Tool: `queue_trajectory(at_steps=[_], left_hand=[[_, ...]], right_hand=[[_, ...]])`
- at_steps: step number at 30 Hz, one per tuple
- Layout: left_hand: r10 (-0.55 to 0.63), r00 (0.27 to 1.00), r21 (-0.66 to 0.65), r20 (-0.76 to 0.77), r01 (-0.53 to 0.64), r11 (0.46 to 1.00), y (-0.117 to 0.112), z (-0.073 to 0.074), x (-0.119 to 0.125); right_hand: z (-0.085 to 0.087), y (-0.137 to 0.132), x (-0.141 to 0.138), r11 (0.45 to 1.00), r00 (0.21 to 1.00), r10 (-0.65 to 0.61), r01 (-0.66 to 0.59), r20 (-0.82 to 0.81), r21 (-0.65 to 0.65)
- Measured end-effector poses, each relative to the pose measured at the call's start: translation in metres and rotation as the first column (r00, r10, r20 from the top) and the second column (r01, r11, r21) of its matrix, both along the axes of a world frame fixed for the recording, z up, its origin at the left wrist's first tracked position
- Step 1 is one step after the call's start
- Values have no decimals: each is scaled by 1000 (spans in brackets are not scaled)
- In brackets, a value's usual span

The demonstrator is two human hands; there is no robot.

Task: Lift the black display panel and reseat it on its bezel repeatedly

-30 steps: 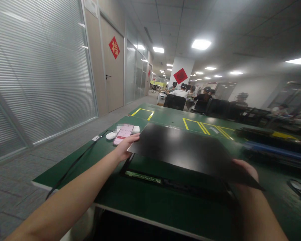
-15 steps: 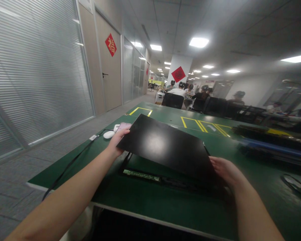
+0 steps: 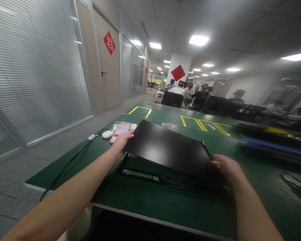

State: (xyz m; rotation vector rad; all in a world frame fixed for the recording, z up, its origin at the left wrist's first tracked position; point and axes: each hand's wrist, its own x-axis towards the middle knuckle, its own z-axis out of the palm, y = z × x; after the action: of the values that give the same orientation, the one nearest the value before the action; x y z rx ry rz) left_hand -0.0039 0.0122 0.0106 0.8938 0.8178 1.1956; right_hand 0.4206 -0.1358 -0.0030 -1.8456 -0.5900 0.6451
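A flat black display panel [image 3: 165, 145] is held tilted above the green table, a soft light reflection on its face. My left hand [image 3: 121, 144] grips its left edge, thumb on top. At the right edge, my right hand [image 3: 225, 167] is closed on the panel's side, its fingertips against the rim. Beneath the panel lies a dark frame, mostly hidden, with a green circuit board strip [image 3: 140, 174] showing along its near side. A phone with a pink screen [image 3: 120, 131] lies just beyond my left hand.
White rounded objects [image 3: 107, 134] sit by the phone, near a black cable [image 3: 72, 164] running off the left edge. Yellow tape outlines [image 3: 190, 118] mark the far side of the green table [image 3: 140, 207]. Dark and blue panels [image 3: 273, 147] are stacked at the right. Several people sit beyond.
The panel has come down slightly and moved a little right with both hands on it. More of the phone and a small clear item behind the panel now show.
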Motion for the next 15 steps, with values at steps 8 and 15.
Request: queue_trajectory(at_steps=[8, 15], left_hand=[[-97, 994, 6, -49, 98, 995, -6, -2, 7], [-95, 991, -3, -89, 95, 995, -8, -3, 10]], right_hand=[[3, -2, -3, 998, 989, -60, 63, 132, -22], [5, -4, -5, 996, 978, -72, 79, 196, -28]])
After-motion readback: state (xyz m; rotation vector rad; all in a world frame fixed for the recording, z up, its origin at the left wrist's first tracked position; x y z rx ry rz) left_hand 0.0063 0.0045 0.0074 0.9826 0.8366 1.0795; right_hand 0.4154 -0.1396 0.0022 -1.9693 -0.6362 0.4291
